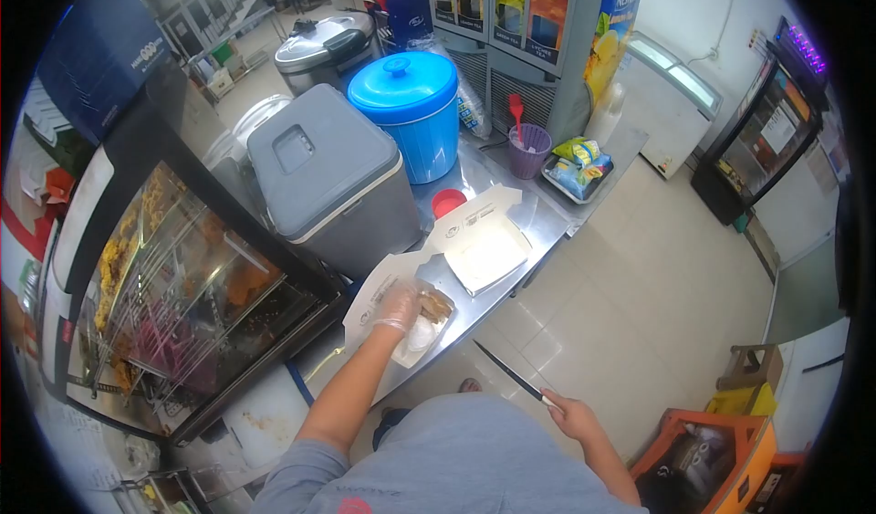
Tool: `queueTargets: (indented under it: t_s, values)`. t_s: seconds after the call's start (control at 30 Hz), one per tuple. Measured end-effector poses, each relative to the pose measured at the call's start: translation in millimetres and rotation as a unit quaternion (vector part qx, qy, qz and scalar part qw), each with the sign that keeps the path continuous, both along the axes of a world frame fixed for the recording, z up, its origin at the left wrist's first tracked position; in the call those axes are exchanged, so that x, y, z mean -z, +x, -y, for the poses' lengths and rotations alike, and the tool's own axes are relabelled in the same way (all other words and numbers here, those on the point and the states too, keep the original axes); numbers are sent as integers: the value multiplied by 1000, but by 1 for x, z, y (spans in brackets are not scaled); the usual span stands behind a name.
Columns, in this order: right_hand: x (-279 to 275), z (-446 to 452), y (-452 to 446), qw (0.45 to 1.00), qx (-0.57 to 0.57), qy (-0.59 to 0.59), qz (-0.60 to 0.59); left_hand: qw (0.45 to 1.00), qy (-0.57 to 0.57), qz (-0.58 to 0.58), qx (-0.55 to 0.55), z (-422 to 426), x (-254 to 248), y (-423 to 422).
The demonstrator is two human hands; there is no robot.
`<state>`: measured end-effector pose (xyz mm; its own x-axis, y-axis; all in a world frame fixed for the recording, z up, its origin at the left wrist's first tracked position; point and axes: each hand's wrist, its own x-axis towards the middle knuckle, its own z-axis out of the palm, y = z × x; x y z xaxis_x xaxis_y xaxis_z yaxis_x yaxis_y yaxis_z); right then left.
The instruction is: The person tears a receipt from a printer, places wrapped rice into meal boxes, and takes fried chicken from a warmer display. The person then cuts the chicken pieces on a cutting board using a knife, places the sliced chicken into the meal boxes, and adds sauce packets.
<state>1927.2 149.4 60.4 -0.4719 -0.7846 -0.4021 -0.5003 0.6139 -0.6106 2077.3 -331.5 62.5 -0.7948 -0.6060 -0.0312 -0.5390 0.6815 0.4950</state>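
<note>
My left hand, in a clear plastic glove, reaches into an open paper meal box. Its fingers close around browned meat pieces, though the fingertips are partly hidden. White rice lies in the same box beside the meat. Down to the right, away from the counter, my bare right hand grips what looks like a knife by its pale handle. The long, dark, thin blade points toward the counter edge. A second open paper box stands just beyond the first, with no food visible inside.
A grey cooler box, a blue lidded bucket and a red cup stand behind the boxes. Farther along are a purple basket and a tray of packets. A glass food warmer borders the left, an orange crate the lower right.
</note>
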Motion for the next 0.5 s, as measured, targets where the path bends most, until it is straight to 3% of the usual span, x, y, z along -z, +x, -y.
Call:
queueTargets:
  t_s: [0.17,0.33,0.5]
  values:
    - [12,-4,0,1000,-1,-7,10,997,24,-7,-73,-8,0,-8]
    - [3,-1,3,1000,3,1,12,993,55,-36,-101,-35,-51,-7]
    - [3,-1,4,1000,9,8,19,988,-29,-71,-133,-40,-39,19]
